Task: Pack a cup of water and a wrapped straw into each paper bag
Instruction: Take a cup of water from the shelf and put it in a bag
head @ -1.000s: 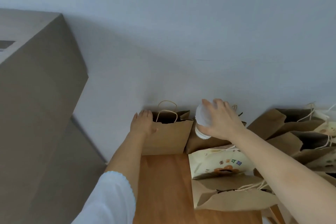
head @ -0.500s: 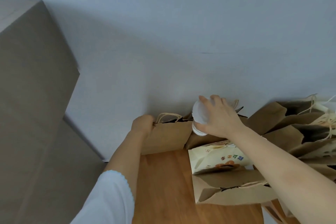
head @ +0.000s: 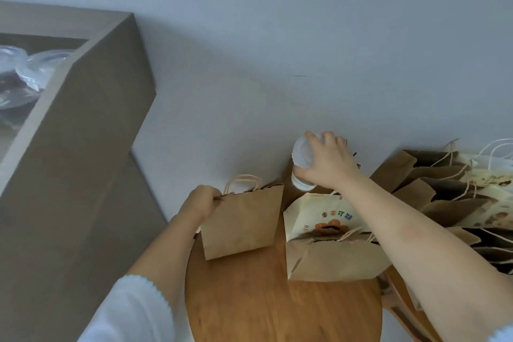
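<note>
Under both your arms lies the round wooden table [head: 277,308]. Your left hand [head: 202,200] pinches the top edge of a brown paper bag [head: 241,222], holding it upright. Just right of it, your right hand [head: 327,164] curls around a lidded cup [head: 301,158], raised above the other bags [head: 444,203].

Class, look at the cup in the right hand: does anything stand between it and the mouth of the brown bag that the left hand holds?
Nothing visible does. The cup hangs right of the bag, whose mouth looks nearly closed.
</note>
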### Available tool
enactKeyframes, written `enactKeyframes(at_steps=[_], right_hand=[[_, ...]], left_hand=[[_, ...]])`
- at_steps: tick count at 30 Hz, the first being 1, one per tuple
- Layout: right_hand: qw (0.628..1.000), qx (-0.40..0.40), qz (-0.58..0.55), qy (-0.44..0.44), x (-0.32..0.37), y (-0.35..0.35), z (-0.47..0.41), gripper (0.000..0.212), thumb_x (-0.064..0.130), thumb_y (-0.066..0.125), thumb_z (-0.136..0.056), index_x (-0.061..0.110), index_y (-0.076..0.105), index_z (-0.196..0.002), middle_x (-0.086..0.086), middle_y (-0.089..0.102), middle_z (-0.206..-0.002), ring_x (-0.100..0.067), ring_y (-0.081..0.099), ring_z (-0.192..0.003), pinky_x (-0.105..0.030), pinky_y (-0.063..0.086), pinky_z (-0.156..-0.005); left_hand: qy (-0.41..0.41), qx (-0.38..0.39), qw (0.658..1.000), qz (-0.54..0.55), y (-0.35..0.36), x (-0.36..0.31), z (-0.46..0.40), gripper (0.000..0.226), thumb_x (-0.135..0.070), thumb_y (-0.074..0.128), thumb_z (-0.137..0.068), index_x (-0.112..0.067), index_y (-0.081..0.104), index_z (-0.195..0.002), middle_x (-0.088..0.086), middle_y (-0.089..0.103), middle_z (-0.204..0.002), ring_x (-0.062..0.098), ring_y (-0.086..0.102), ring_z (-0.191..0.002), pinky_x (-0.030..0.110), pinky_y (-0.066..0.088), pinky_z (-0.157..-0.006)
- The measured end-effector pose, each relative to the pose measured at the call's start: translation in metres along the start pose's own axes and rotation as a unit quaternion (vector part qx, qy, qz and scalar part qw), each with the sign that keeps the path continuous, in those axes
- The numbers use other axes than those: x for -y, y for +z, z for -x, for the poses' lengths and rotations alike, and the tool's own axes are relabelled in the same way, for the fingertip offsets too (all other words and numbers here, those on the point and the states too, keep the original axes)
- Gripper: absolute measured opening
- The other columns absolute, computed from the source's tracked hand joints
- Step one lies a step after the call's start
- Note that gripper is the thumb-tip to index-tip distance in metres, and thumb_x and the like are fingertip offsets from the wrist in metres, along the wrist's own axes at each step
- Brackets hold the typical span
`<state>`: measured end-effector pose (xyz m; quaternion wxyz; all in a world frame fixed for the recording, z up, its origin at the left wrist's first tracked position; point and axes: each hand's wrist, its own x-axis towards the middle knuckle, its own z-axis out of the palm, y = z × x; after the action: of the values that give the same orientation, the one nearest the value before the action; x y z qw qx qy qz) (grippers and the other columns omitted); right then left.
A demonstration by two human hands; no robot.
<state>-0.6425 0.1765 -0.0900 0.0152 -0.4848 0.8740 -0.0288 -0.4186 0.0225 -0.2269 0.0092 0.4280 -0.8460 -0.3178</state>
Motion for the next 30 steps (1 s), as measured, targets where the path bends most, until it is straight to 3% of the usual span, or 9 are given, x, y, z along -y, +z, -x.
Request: enactKeyframes(at_steps=[3,7,12,17,21,23,25,27,30], right_hand=[[1.0,-0.004,-0.008,-0.008,0.003,-0.002,0.02,0.085,0.057,0.06,-0.078,0.023,0.023,-0.146,-0.015,0.033,-0.14,-0.037,0.032,-0.127,-0.042,0.035,-0.1],[1.0,0.001,-0.007,-0.03,0.006,0.002,0.041,0.084,0.057,0.059,-0.08,0.023,0.023,-0.147,-0.015,0.032,-0.141,-0.036,0.031,-0.128,-0.041,0.037,-0.099],[0.999,0.016,-0.025,-0.037,0.009,0.011,0.058,0.085,0.057,0.059,-0.078,0.024,0.021,-0.147,-0.013,0.031,-0.141,-0.036,0.029,-0.13,-0.043,0.037,-0.1],[0.999,0.018,-0.021,-0.044,0.009,0.015,0.071,0.085,0.055,0.061,-0.077,0.023,0.023,-0.146,-0.011,0.032,-0.139,-0.033,0.031,-0.127,-0.042,0.038,-0.097],[0.999,0.01,-0.018,-0.048,0.007,0.014,0.076,0.085,0.055,0.061,-0.076,0.023,0.023,-0.146,-0.012,0.033,-0.138,-0.033,0.032,-0.126,-0.042,0.039,-0.096],[0.999,0.006,-0.016,-0.05,0.006,0.013,0.078,0.085,0.055,0.061,-0.077,0.023,0.023,-0.146,-0.012,0.033,-0.139,-0.034,0.032,-0.126,-0.042,0.039,-0.096],[0.999,0.003,-0.014,-0.05,0.004,0.011,0.079,0.085,0.056,0.06,-0.078,0.023,0.023,-0.147,-0.012,0.033,-0.14,-0.034,0.032,-0.127,-0.042,0.038,-0.096],[0.999,0.002,-0.013,-0.05,0.002,0.01,0.081,0.085,0.057,0.06,-0.078,0.024,0.022,-0.147,-0.012,0.032,-0.142,-0.034,0.032,-0.128,-0.042,0.038,-0.097],[0.998,0.006,-0.015,-0.055,0.0,0.011,0.085,0.086,0.057,0.059,-0.078,0.024,0.021,-0.147,-0.012,0.031,-0.142,-0.034,0.031,-0.128,-0.042,0.038,-0.097]], left_hand=[[0.01,0.0,1.0,-0.022,0.01,0.001,0.036,0.023,-0.011,0.051,-0.093,-0.003,0.072,-0.096,0.011,0.069,-0.094,0.024,0.061,-0.089,0.029,0.044,-0.073],[0.032,0.012,0.998,-0.043,0.031,-0.001,0.076,0.024,-0.011,0.05,-0.094,-0.008,0.073,-0.095,0.008,0.069,-0.088,0.022,0.061,-0.083,0.025,0.037,-0.061],[0.037,0.034,0.989,-0.142,0.053,-0.001,0.098,0.025,-0.014,0.044,-0.097,-0.009,0.068,-0.1,0.007,0.066,-0.093,0.022,0.058,-0.083,0.027,0.039,-0.067],[0.041,0.043,0.972,-0.229,0.06,0.009,0.111,0.033,-0.032,0.055,-0.095,-0.019,0.055,-0.125,0.0,0.059,-0.123,0.02,0.053,-0.114,0.026,0.038,-0.095],[0.046,0.023,0.975,-0.216,0.055,0.009,0.128,0.075,-0.055,0.052,-0.09,-0.015,0.027,-0.149,0.0,0.026,-0.155,0.016,0.019,-0.145,0.033,0.009,-0.119],[0.05,-0.035,0.973,-0.221,0.052,0.01,0.134,0.065,-0.049,0.048,-0.095,-0.011,0.034,-0.146,0.004,0.033,-0.152,0.019,0.027,-0.141,0.032,0.018,-0.116],[0.08,-0.132,0.959,-0.237,0.049,0.012,0.135,0.035,-0.031,0.062,-0.092,-0.011,0.06,-0.121,0.007,0.059,-0.12,0.022,0.055,-0.112,0.028,0.042,-0.092],[0.063,-0.14,0.951,-0.267,0.042,0.011,0.139,0.02,-0.008,0.063,-0.087,-0.014,0.062,-0.106,0.001,0.057,-0.102,0.018,0.056,-0.095,0.023,0.04,-0.074],[0.018,-0.104,0.967,-0.232,0.043,0.013,0.14,0.026,-0.004,0.046,-0.094,-0.015,0.059,-0.115,0.001,0.053,-0.109,0.017,0.049,-0.102,0.023,0.038,-0.076]])
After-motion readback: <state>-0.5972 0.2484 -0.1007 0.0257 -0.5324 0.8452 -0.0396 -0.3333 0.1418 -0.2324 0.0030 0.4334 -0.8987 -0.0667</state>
